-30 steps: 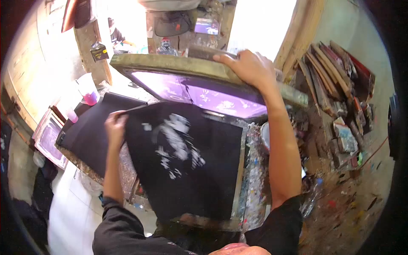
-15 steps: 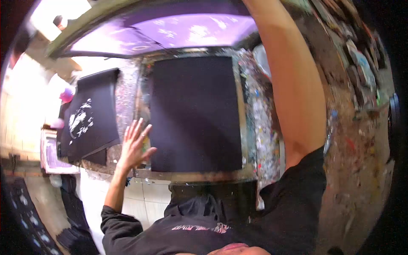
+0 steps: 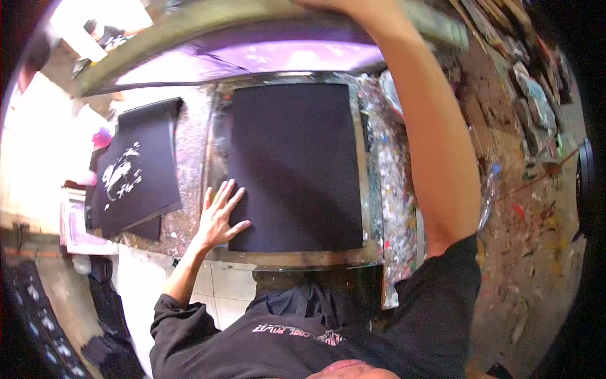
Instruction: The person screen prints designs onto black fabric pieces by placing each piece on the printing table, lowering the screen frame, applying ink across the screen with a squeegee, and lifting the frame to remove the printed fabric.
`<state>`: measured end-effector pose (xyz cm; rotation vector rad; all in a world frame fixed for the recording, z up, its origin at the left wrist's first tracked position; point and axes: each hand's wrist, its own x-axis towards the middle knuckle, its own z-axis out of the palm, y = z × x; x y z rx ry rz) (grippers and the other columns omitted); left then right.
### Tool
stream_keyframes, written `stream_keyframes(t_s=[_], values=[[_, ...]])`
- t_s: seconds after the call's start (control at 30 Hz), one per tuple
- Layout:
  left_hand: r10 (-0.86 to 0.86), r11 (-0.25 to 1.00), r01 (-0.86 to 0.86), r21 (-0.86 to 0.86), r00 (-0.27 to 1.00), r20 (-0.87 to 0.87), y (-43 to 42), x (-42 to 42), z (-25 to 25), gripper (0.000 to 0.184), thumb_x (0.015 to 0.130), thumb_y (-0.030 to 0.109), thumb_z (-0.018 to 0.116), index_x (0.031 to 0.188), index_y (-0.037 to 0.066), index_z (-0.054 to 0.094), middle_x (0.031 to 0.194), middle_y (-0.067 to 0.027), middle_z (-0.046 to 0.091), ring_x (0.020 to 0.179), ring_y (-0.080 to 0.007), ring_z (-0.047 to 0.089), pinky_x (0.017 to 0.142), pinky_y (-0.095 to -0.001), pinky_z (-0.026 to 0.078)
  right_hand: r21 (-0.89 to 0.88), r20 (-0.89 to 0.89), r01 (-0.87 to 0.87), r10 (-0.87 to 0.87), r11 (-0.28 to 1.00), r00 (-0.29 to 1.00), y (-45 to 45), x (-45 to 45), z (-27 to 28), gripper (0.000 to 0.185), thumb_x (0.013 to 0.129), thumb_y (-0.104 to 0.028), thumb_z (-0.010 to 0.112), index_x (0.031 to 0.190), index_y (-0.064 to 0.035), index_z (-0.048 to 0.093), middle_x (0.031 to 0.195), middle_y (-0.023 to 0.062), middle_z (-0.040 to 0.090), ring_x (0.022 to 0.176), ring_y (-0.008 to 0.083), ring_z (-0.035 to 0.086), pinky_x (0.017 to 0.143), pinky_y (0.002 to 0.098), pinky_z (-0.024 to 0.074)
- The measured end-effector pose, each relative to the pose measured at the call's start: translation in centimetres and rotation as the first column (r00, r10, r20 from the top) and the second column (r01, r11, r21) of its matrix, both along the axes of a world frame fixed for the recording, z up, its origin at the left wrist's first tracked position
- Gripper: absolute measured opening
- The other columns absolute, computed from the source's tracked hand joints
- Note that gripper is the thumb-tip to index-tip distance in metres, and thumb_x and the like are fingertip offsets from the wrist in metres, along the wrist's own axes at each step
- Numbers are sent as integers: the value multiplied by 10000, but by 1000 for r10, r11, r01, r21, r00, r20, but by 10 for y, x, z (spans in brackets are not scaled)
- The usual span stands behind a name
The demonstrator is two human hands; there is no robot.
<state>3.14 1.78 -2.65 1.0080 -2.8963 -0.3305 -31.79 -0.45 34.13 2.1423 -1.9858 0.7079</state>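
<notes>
A flat black sheet, apparently fabric, lies on a paint-stained board in front of me. My left hand is at the sheet's lower left edge, palm down with fingers spread and thumb over the black surface; it grips nothing. Beyond the sheet, a printing screen with purple-lit mesh is tilted up on its long frame. My right arm stretches forward to that frame's upper rail, where my right hand is cut off by the top of the view, so its fingers are mostly hidden.
Left of the board lie black pieces with a white print. A pink-purple round object sits beyond them. A paint-spattered ledge runs along the right, near a clear bottle. Another person is at the far upper left.
My left hand has moved right, onto the black sheet's edge. The tilted screen appears lower, with a narrower purple area, and part of my right hand has come into view at the top.
</notes>
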Motion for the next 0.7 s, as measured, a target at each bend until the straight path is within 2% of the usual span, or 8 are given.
stream_keyframes(t_s=[0.1,0.17,0.23,0.3,0.37,0.43,0.57,0.7], values=[[114,985,-64,161,940,-322,15,-12,35,936,877,586,648,1580,120,243,1605,-212,267,1512,-363,196,1216,-568,124,8,-79,244,-243,970,967,27,35,-32,737,820,-706,594,1160,-60,694,1040,223,724,988,362,706,937,504,500],[412,848,146,510,422,-808,27,-34,69,830,974,416,614,1574,60,164,1549,-219,350,1360,-368,466,1101,-529,413,-256,-200,144,-198,956,960,60,47,-88,646,863,-670,574,1094,-83,710,965,171,732,897,323,715,898,510,495],[674,707,301,640,-10,-739,59,-46,109,644,1025,287,551,1493,-24,237,1447,-270,446,1201,-362,603,970,-462,544,-316,-311,7,-111,949,944,92,62,-135,586,889,-641,557,1056,-102,716,889,155,727,800,313,709,885,514,482],[851,480,198,855,130,-508,94,-41,112,508,1036,208,525,1356,-108,289,1301,-310,533,1110,-357,648,897,-450,593,-202,-321,-2,-65,979,945,112,74,-204,513,888,-578,602,1028,-98,715,868,140,733,772,303,717,844,489,513],[901,365,269,891,138,-411,98,-28,58,474,999,197,606,1203,-117,316,1226,-279,540,1086,-357,646,915,-480,592,275,-204,43,15,960,979,115,71,-237,433,870,-505,656,999,-97,719,839,134,730,769,312,722,755,468,550],[962,260,219,940,22,-271,112,-27,26,439,971,166,657,1100,-67,308,1200,-256,521,1062,-359,646,923,-481,589,377,-14,-91,104,922,995,109,58,-245,329,857,-426,693,932,-106,717,782,155,715,736,344,716,663,467,559],[968,227,247,942,47,-246,113,-27,25,368,991,135,625,1038,-30,299,1172,-264,531,1070,-366,647,939,-491,586,354,-12,-140,154,925,988,129,75,-259,131,870,-223,605,900,-114,672,700,161,689,638,345,694,609,486,540],[981,178,198,964,37,-189,115,-31,25,361,996,124,611,1063,-53,304,1160,-264,541,1079,-365,644,938,-488,588,153,-231,-107,141,982,963,83,70,-305,188,857,-302,666,943,-136,645,715,94,679,644,282,688,766,464,535]])
